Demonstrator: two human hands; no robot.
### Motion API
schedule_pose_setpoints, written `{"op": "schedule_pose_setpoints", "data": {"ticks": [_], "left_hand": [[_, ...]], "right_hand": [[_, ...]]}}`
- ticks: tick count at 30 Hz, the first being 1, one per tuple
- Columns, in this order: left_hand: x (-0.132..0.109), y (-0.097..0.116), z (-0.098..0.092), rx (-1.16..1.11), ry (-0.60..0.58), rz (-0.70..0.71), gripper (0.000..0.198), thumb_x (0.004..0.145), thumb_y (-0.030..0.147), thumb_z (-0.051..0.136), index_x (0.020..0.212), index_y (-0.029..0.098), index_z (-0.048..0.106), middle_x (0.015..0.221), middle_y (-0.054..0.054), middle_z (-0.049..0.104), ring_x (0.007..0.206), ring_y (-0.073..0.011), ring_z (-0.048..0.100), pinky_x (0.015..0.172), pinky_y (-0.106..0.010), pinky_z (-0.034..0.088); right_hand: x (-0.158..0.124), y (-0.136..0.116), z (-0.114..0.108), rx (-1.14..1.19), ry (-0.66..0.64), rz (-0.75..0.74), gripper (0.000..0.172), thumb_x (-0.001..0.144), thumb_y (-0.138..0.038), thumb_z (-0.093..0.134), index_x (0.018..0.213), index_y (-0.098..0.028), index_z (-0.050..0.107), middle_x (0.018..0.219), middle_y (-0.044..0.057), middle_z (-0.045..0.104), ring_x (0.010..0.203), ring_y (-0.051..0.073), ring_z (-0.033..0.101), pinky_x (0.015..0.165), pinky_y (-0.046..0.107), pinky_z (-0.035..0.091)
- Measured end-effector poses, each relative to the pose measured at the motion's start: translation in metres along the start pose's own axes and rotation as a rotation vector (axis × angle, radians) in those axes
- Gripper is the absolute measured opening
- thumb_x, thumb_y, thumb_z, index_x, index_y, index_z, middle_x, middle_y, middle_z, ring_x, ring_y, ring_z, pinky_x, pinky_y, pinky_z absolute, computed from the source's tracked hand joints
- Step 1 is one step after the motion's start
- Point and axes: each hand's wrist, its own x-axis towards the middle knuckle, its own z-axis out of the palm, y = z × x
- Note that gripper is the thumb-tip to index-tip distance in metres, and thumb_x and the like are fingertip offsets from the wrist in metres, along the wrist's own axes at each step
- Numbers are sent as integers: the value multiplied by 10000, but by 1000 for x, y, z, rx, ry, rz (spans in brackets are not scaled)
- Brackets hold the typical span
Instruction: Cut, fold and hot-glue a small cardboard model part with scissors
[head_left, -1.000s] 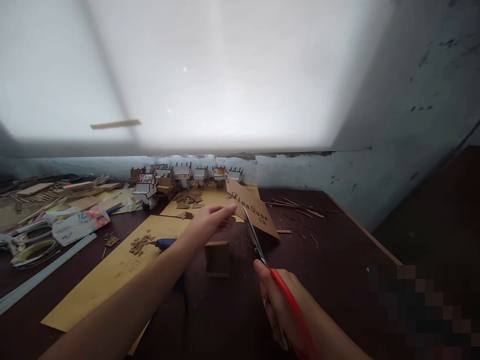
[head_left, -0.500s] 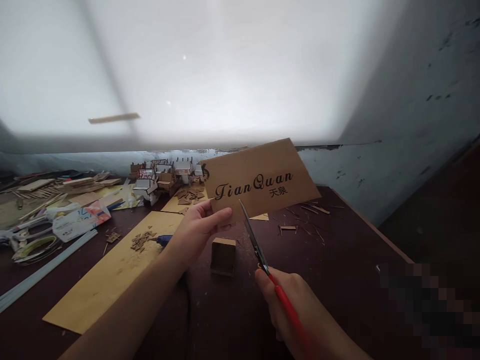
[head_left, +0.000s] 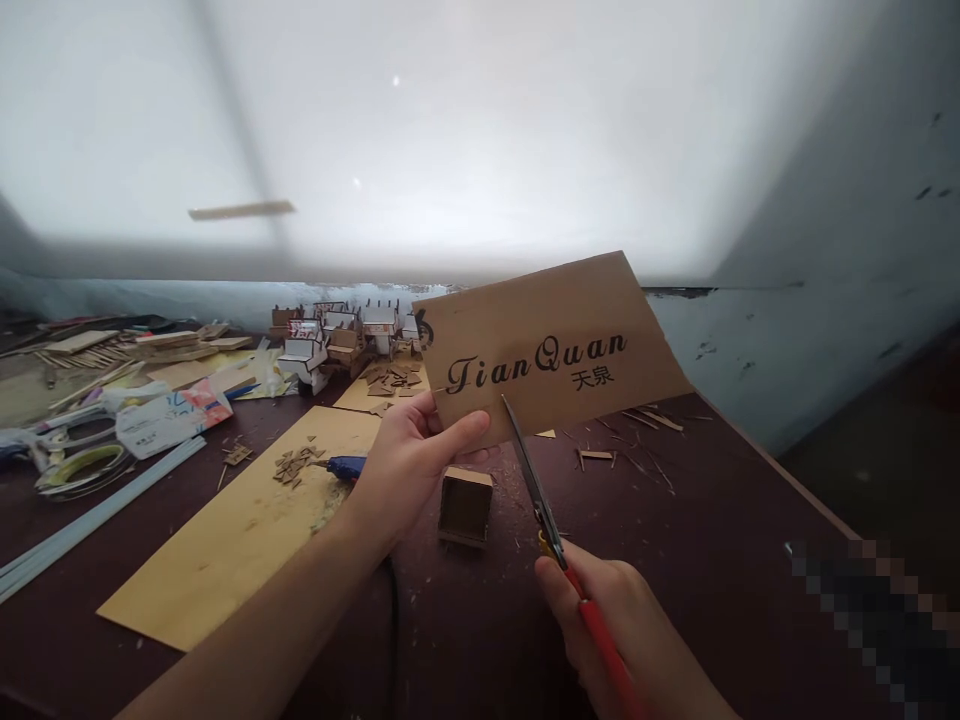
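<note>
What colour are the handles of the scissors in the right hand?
Red on the scissors in the right hand, seen best in the current head view.

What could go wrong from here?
1. The scissors in the right hand have their tip close, in this view, to the left hand; a slip might nick it.
2. The left hand grips the cardboard only near its lower left; the far end, unsupported, could sag or twist.
3. A black cord runs beside the left forearm and might snag.
</note>
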Motion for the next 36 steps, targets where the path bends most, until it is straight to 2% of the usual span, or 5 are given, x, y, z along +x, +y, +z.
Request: {"op": "schedule_pose_setpoints", "data": {"ticks": [5, 12, 23, 29, 36], "left_hand": [[-2, 6, 0, 20, -30, 6, 333, 822, 338, 838, 1110, 192, 759, 1164, -87, 790, 980, -222, 765, 770, -264, 645], [-10, 13, 7, 88, -49, 13, 174, 825, 314, 832, 925, 185, 769, 854, -24, 794, 682, -128, 724, 624, -202, 613], [-9, 9, 4, 45, -59, -21, 280, 819, 353, 840, 1034, 183, 782, 908, -52, 795, 765, -173, 751, 667, -247, 631], [-10, 6, 7, -3, 46, 24, 268, 843, 368, 821, 1035, 184, 794, 1043, -76, 813, 970, -226, 767, 828, -282, 622], [-11, 9, 7, 54, -15, 70, 236, 867, 356, 800, 1035, 190, 803, 1101, -89, 811, 1057, -267, 761, 844, -294, 612]], "right_hand": [[-2, -6, -6, 47, 45, -50, 541, 978, -687, 443, 658, -253, 481, 604, 16, 608, 544, 183, 541, 541, 292, 401], [-1, -6, -6, 59, 66, -67, 543, 1005, -670, 403, 684, -243, 502, 644, 20, 637, 568, 179, 550, 558, 288, 399], [3, 2, 2, -46, 70, -68, 583, 1015, -710, 269, 666, -250, 358, 579, -21, 471, 530, 146, 353, 525, 295, 282], [1, 7, 1, -34, 103, -207, 518, 1042, -624, 364, 703, -245, 461, 603, -14, 564, 525, 153, 503, 520, 269, 358], [-4, -1, -4, -21, 79, -225, 473, 1053, -574, 390, 744, -237, 513, 639, -7, 605, 547, 160, 558, 526, 271, 396]]}}
